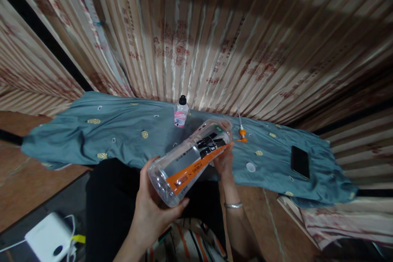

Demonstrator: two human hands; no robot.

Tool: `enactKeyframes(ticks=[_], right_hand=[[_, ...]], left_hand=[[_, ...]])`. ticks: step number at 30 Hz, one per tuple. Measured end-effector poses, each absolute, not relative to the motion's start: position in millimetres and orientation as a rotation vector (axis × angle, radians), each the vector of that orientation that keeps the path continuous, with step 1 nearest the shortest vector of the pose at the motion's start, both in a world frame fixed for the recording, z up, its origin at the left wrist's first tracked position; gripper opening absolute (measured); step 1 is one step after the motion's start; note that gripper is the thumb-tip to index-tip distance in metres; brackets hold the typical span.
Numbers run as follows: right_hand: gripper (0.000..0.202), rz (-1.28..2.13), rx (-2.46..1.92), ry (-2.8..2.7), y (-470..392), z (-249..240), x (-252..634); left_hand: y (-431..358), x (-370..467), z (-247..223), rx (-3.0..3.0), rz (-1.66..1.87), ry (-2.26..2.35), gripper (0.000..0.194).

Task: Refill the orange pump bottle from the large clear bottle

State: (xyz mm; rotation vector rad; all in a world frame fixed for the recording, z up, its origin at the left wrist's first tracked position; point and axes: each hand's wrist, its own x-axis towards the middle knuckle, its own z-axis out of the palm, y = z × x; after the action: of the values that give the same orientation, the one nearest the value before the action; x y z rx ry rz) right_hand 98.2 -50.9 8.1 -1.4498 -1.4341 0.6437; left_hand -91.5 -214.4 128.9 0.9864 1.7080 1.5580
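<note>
A large clear plastic bottle (192, 159) with an orange and black label lies tilted between my two hands, its open neck up toward the right. My left hand (155, 204) grips its base, thumb along the underside. Around the neck end my right hand (225, 157) is wrapped, its fingers partly hidden behind the bottle. On the cloth right of the neck lies an orange pump head (242, 133) with a clear tube. Beyond the bottle a small clear bottle (181, 112) with a black cap and pink label stands upright.
A teal patterned cloth (123, 125) covers the narrow surface ahead. A black phone (300, 161) and a white round disc (251, 167) lie on its right part. Pleated curtains (196, 49) hang close behind. At lower left is a white box (49, 237) with cables.
</note>
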Motion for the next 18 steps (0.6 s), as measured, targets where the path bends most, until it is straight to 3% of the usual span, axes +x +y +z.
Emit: enactKeyframes(ticks=[18], right_hand=[[0.062,0.605,-1.407,-1.453,-49.5,2.5,98.9]], left_hand=[[-214.5,-92.6,128.5,1.022,1.541,1.718,0.085]])
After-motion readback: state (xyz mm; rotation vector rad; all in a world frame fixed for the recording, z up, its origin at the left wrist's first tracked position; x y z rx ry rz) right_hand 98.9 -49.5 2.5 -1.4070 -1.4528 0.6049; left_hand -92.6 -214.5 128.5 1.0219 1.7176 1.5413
